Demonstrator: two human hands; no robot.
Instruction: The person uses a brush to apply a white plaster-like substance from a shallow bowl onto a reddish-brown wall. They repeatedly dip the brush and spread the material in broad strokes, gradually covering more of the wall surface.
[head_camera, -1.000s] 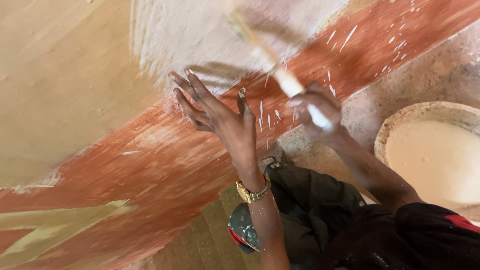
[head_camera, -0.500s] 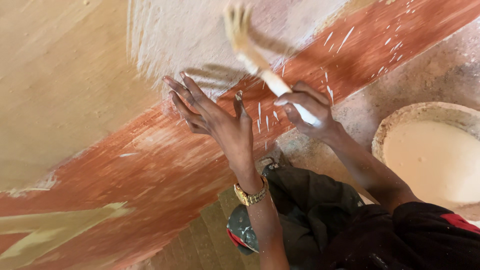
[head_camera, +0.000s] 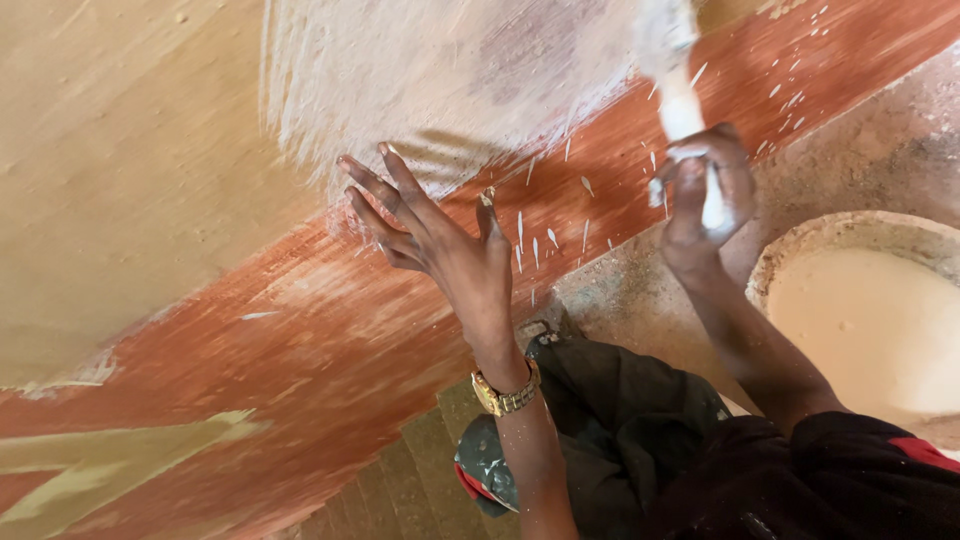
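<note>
Left hand (head_camera: 440, 245), frame centre: fingers spread open, flat against wall (head_camera: 150, 200). Right hand (head_camera: 705, 200), upper right: fist closed around paintbrush (head_camera: 680, 95) handle.

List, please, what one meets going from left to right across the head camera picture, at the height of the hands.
Tan wall → left hand, fingers spread flat against the wall → white paint drips on the red band → right hand, closed around the brush handle → bucket of cream paint.
</note>
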